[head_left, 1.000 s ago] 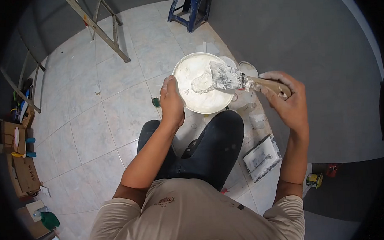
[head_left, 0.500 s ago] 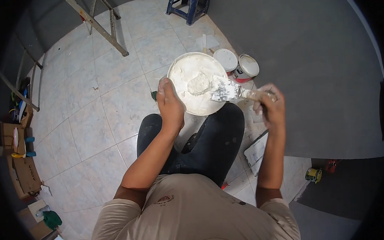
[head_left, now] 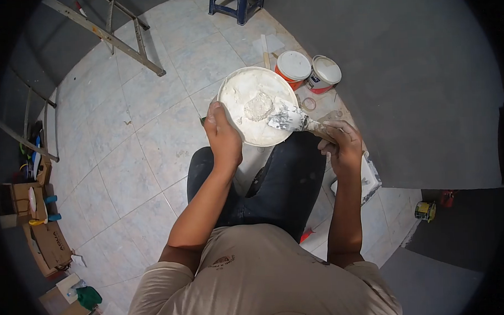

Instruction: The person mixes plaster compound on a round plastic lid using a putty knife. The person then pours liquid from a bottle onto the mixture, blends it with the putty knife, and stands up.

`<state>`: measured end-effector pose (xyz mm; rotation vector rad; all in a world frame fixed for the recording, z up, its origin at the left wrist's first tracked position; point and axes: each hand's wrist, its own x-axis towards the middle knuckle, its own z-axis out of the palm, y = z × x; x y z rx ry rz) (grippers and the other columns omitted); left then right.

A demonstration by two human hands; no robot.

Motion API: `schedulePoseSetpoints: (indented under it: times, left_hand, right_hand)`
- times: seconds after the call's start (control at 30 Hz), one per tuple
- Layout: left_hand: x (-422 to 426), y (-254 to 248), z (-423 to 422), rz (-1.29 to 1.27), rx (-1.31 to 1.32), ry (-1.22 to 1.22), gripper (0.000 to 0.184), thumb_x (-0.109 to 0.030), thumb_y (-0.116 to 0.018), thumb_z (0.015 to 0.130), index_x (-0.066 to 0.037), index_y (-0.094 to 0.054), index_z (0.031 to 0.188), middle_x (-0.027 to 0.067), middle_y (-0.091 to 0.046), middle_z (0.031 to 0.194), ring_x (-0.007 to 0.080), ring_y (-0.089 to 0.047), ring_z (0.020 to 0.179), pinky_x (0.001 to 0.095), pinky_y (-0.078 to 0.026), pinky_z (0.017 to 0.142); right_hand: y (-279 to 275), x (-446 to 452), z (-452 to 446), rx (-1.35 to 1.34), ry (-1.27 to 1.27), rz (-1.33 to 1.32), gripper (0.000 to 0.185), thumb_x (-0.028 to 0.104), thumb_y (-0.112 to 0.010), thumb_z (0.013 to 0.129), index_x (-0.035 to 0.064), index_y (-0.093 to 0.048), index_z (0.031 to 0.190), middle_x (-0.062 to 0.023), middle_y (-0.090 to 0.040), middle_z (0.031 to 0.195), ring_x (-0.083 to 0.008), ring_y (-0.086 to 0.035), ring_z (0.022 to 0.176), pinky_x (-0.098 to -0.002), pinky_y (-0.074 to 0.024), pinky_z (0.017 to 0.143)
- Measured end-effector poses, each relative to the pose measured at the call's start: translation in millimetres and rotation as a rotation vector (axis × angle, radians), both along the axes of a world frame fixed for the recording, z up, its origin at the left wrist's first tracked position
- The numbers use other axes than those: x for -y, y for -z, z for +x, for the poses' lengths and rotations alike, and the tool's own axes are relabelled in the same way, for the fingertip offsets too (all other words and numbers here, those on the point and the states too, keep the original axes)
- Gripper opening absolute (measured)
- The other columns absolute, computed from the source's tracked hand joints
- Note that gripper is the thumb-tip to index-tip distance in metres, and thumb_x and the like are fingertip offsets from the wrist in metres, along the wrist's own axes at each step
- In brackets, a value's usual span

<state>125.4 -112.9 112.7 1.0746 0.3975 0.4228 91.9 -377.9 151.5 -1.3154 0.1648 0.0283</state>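
My left hand (head_left: 223,133) grips the left rim of a round white lid (head_left: 241,83), thumb on top and the other fingers hidden beneath. A lump of pale putty (head_left: 258,106) sits in the middle of the lid, with thin smears around it. In my right hand (head_left: 343,143) is the handle of a putty knife (head_left: 288,115), fingers wrapped round it. Its wide, putty-streaked blade lies over the lid's right side, close to the lump's edge. The lid is held above my knees.
Two lidded buckets (head_left: 294,65) stand beyond the lid, beside the grey wall (head_left: 416,96). A ladder (head_left: 109,37) is at the upper left and a blue stool (head_left: 238,5) at the top. Cardboard boxes (head_left: 49,245) line the left. A putty-stained tray (head_left: 369,178) lies behind my right forearm.
My right hand has moved left and down, and the putty knife's blade has shifted a little left with its handle tilting lower. My left hand still holds the lid in nearly the same place.
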Motion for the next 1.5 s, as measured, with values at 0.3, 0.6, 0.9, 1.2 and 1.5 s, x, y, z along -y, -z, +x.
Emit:
schedulePoseSetpoints:
  times: [0.3, 0.6, 0.9, 1.2, 1.5]
  left_hand:
    - [-3.5, -4.4, -4.1, 0.373, 0.118, 0.167, 0.042, -0.023, -0.039, 0.114, 0.008, -0.063, 0.131, 0.014, -0.072, 0.115, 0.0178, -0.063, 0.107, 0.0318, -0.047, 0.098]
    - [4.8, -24.5, 2.6, 0.397, 0.173, 0.159, 0.043, -0.026, -0.039, 0.114, 0.007, -0.066, 0.119, 0.0058, -0.069, 0.103, 0.0115, -0.06, 0.095, 0.028, -0.048, 0.086]
    - [-4.8, -29.5, 23.4, -0.002, 0.029, 0.186, 0.042, -0.025, -0.048, 0.11, 0.01, -0.063, 0.128, 0.016, -0.072, 0.113, 0.0181, -0.064, 0.107, 0.0294, -0.048, 0.095]
    - [-13.0, -8.3, 34.0, -0.224, -0.083, 0.165, 0.048, -0.025, -0.052, 0.107, 0.012, -0.056, 0.137, 0.0187, -0.068, 0.125, 0.0208, -0.064, 0.112, 0.0273, -0.049, 0.096]
    - [-13.5, -5.0, 27.2, -0.05, 0.004, 0.018, 0.03, -0.023, -0.049, 0.111, 0.0, -0.067, 0.104, 0.0004, -0.066, 0.099, 0.0082, -0.058, 0.092, 0.0273, -0.046, 0.08]
  right_hand:
    - [-5.9, -25.7, -10.0, 0.098, 0.165, 0.092, 0.021, 0.005, -0.067, 0.099, -0.0097, -0.064, 0.114, -0.0224, -0.074, 0.099, -0.0246, -0.074, 0.071, -0.0305, -0.0598, 0.059]
    - [-72.5, -54.1, -28.1, 0.591, 0.062, -0.885, 0.024, -0.001, -0.065, 0.099, -0.0038, -0.068, 0.122, -0.0174, -0.075, 0.105, -0.0253, -0.074, 0.081, -0.0345, -0.0603, 0.075]
    - [-55.0, -46.9, -34.1, 0.936, -0.292, -1.389, 0.054, -0.007, -0.065, 0.08, -0.0061, -0.062, 0.134, -0.0207, -0.066, 0.121, -0.0343, -0.064, 0.099, -0.0418, -0.0592, 0.084]
    - [-103.5, -22.1, -23.3, 0.858, -0.384, -1.491, 0.054, -0.01, -0.067, 0.076, 0.0016, -0.07, 0.129, -0.0147, -0.072, 0.114, -0.0303, -0.068, 0.101, -0.0431, -0.0604, 0.084]
    - [-107.5, 7.0, -17.1, 0.539, 0.012, -0.857, 0.03, -0.003, -0.064, 0.094, -0.0079, -0.069, 0.123, -0.0162, -0.076, 0.096, -0.0239, -0.073, 0.075, -0.0317, -0.0581, 0.069]
